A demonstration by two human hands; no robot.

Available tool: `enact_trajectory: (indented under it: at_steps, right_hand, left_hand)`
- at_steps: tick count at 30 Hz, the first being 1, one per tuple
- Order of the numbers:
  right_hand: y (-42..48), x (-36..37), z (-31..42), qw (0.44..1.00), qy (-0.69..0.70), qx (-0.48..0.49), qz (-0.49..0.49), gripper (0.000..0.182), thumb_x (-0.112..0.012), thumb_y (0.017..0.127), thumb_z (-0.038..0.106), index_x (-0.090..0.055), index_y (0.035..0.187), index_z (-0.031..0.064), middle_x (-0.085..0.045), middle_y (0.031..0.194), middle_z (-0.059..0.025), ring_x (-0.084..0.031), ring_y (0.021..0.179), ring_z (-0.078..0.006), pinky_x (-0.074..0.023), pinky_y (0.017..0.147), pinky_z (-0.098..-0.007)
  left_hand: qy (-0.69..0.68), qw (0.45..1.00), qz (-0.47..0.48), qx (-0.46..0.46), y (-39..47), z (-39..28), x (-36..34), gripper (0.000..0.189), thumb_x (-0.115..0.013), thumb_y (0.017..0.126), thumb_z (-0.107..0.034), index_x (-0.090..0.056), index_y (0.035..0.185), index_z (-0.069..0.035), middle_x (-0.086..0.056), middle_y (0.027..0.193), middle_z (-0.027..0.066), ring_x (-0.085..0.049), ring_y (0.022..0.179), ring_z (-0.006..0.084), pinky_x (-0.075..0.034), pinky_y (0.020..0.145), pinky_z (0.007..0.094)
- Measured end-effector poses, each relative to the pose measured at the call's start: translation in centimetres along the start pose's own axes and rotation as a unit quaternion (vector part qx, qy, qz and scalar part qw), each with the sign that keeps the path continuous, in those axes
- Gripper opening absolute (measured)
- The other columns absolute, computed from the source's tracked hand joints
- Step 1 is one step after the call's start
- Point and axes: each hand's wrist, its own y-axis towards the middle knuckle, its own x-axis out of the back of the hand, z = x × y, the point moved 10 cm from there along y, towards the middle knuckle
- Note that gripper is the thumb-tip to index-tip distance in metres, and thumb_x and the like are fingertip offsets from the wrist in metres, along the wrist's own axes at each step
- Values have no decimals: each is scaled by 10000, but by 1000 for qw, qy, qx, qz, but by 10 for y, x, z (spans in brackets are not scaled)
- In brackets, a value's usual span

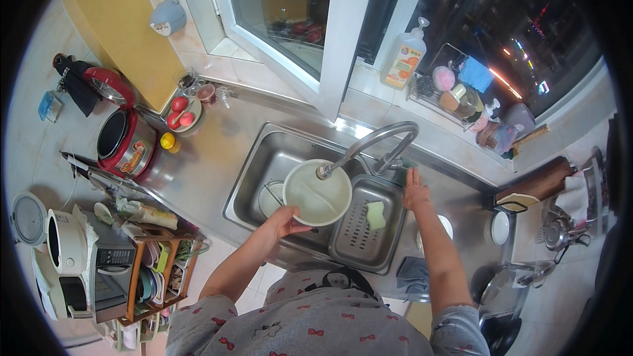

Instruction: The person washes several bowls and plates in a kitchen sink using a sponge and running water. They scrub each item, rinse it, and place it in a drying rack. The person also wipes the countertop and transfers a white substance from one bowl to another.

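My left hand [287,221] grips the near left rim of a white bowl [341,205] above the stainless steel sink [247,178]. Over the bowl's far side hangs the spout of a gooseneck faucet [378,133]; a pale streak below it looks like running water. My right hand [417,190] is stretched out by the faucet's base, fingers straight, at or very near its lever; contact is unclear. Lower in the sink, a white dish [269,200] with a thin metal utensil in it is partly hidden by the bowl. A green sponge [376,215] rests in the perforated drain basket [363,252].
A grey cloth [413,277] lies at the counter's front edge, right of the sink. White dishes [500,228] stand farther right. An open window sash [341,59] juts over the counter. On the left are a red rice cooker [128,143], a yellow lemon [167,140] and a fruit plate [194,121].
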Motion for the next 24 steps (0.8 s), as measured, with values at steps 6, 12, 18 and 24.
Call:
enact_trajectory:
  at_steps: [6, 12, 18, 24]
  right_hand:
    - [-1, 0, -1, 1000, 18, 5, 0, 1178, -804, 715, 260, 1, 1560, 105, -54, 1635, -99, -251, 1459, -262, -332, 1135, -470]
    - [1, -3, -1, 1000, 19, 4, -3, 1181, -805, 715, 272, 3, 1561, 106, -58, 1635, -107, -258, 1456, -261, -338, 1128, -470]
    - [4, -5, -3, 1000, 9, 0, 8, 1175, -791, 725, 282, 15, 1560, 98, -50, 1635, -112, -263, 1454, -256, -338, 1126, -454]
    - [3, -4, -1, 1000, 12, 0, 10, 1153, -771, 741, 276, 21, 1559, 93, -43, 1635, -118, -263, 1455, -255, -335, 1125, -435]
  left_hand:
    - [35, 999, -1, -6, -10, -16, 26, 514, -544, 744, -10, -496, 1255, 21, -629, 1114, 201, -667, 1003, 366, -597, 853, 511]
    - [-12, 1000, -12, 16, 5, -21, 19, 459, -557, 792, -32, -484, 1238, 52, -609, 1132, 222, -647, 1020, 384, -591, 868, 512]
    - [36, 997, 2, 69, 6, -5, 29, 506, -597, 809, -107, -465, 1277, 30, -593, 1136, 262, -638, 1031, 405, -595, 846, 523]
    - [107, 990, -45, 79, 0, -30, 47, 504, -598, 810, -131, -463, 1261, 47, -608, 1077, 271, -674, 908, 413, -618, 768, 510]
